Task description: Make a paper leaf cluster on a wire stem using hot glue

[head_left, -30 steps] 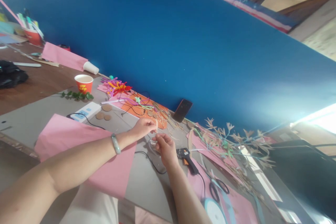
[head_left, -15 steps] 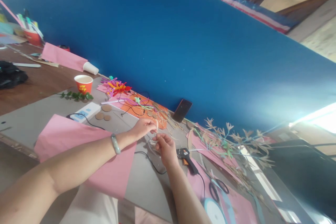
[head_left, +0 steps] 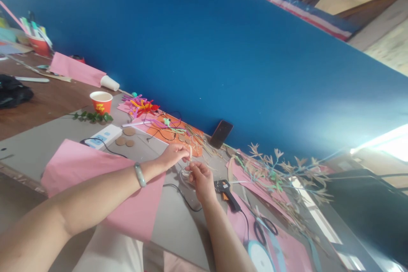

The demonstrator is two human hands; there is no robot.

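Note:
My left hand [head_left: 174, 154], with a pale bangle on its wrist, pinches a small pale strip [head_left: 191, 153] between thumb and fingertips. Just below and to the right, my right hand [head_left: 201, 178] has its thumb and index finger pressed together at the strip's lower end. Both hands are close together over the grey board [head_left: 178, 229]. A black glue gun [head_left: 228, 195] lies right beside my right hand, its cord trailing down. Under my left forearm spreads a pink sheet [head_left: 137, 212]. What exactly the strip is made of is too small to tell.
Left of my hands are a white power strip [head_left: 104, 136], round wooden discs [head_left: 129, 131] and a red paper cup [head_left: 101, 103]. Colourful pipe cleaners [head_left: 140, 105] lie behind. A phone [head_left: 221, 134] leans on the blue wall. Rightward are scissors [head_left: 260, 233], a ribbon roll [head_left: 259, 257] and dried stems [head_left: 287, 178].

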